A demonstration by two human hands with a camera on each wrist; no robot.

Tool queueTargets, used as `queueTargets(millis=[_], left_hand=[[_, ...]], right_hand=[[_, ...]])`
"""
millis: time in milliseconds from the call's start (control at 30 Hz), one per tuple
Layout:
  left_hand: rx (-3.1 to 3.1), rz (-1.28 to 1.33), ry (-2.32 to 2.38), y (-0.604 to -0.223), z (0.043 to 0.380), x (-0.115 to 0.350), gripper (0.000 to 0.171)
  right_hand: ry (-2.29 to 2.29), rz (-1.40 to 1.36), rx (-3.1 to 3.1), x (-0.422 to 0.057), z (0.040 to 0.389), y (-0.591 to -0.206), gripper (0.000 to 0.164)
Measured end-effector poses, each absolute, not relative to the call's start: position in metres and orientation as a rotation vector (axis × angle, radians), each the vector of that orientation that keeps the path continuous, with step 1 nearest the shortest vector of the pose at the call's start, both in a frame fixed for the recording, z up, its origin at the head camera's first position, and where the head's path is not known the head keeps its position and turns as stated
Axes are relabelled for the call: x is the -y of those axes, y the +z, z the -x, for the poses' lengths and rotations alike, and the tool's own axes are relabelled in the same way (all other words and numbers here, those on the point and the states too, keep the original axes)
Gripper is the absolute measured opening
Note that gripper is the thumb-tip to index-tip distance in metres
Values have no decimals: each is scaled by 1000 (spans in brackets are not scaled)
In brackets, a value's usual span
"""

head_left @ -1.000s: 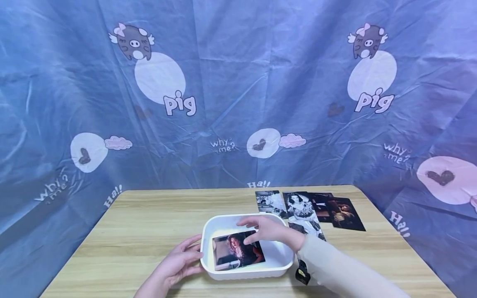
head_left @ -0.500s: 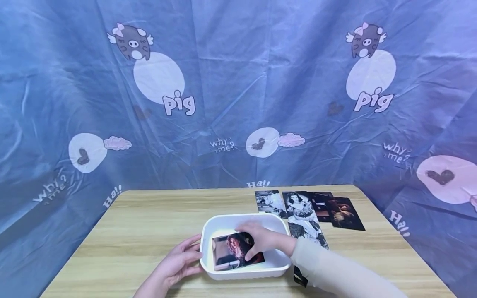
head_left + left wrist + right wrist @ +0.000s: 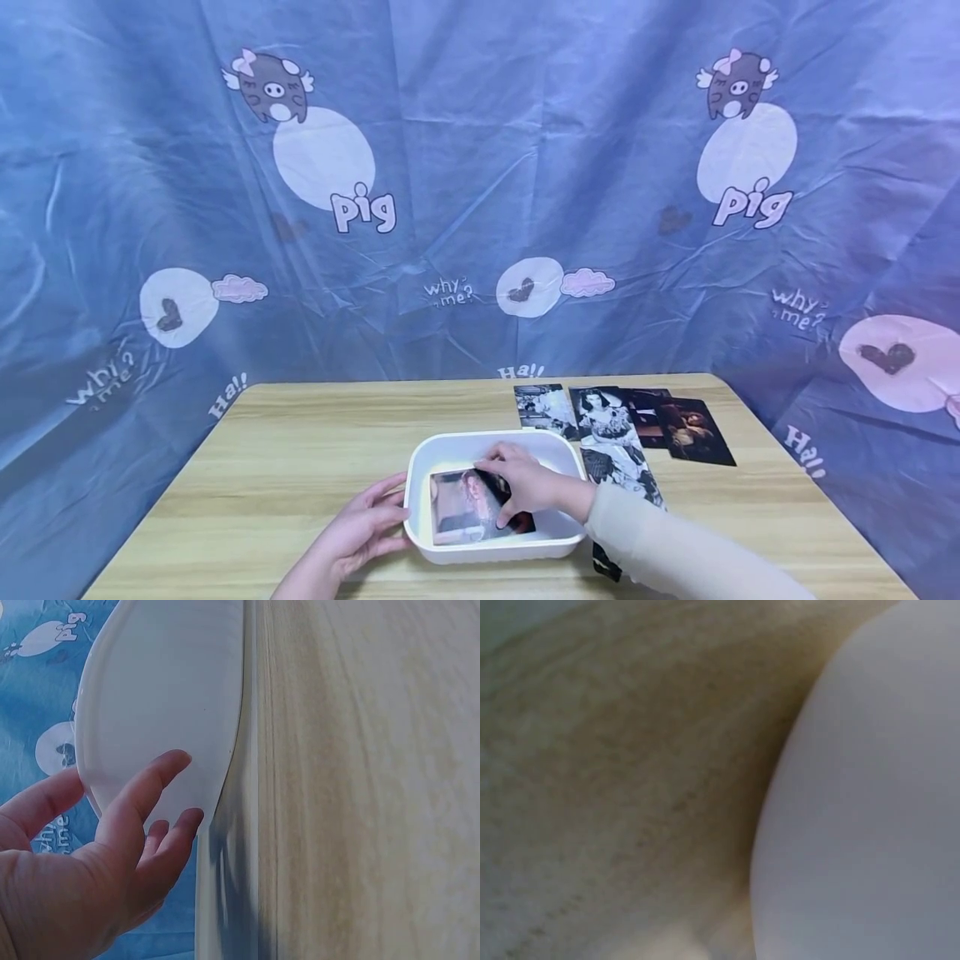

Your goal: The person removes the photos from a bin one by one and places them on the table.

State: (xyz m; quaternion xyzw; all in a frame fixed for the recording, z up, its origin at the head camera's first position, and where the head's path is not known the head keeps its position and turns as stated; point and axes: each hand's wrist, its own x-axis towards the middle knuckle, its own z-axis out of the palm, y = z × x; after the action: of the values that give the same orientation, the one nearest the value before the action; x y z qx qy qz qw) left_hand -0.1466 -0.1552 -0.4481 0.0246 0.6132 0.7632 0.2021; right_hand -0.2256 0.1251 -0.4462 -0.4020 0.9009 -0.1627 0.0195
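Observation:
A white plastic basin [image 3: 450, 553] stands near the front of the table, with a glossy colour photo [image 3: 453, 508] of a person inside it. My right hand [image 3: 528, 483] reaches into the basin and grips the photo across its right part, fingers at the far edge and thumb towards the near edge. Glare now washes over the photo's surface. My left hand [image 3: 367, 525] rests against the basin's left side with relaxed fingers. In the left wrist view, one fingertip meets the rim and the others lie along the outer wall [image 3: 165, 690]. The right wrist view shows only basin wall [image 3: 862, 810] and tabletop, no hand.
Right of the basin lie several black-and-white photos [image 3: 611, 417], partly overlapping, and dark colour photos [image 3: 693, 429]. Another dark photo [image 3: 604, 562] shows partly under the right sleeve [image 3: 675, 533]. The wooden table [image 3: 300, 433] ends at a blue printed curtain [image 3: 465, 167].
My right hand has come down from above the photo and closed its fingers and thumb on it. The picture has turned from clear to glary. My left hand stays put.

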Motion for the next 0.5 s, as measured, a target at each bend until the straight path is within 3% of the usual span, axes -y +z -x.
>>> queueTargets(millis=[300, 500], left_hand=[[-1707, -72, 2123, -445, 146, 156, 80], [-1698, -65, 2122, -444, 146, 156, 80]], right_hand=[[-568, 1225, -2799, -126, 227, -445, 77], [-802, 1184, -2781, -124, 232, -445, 57]])
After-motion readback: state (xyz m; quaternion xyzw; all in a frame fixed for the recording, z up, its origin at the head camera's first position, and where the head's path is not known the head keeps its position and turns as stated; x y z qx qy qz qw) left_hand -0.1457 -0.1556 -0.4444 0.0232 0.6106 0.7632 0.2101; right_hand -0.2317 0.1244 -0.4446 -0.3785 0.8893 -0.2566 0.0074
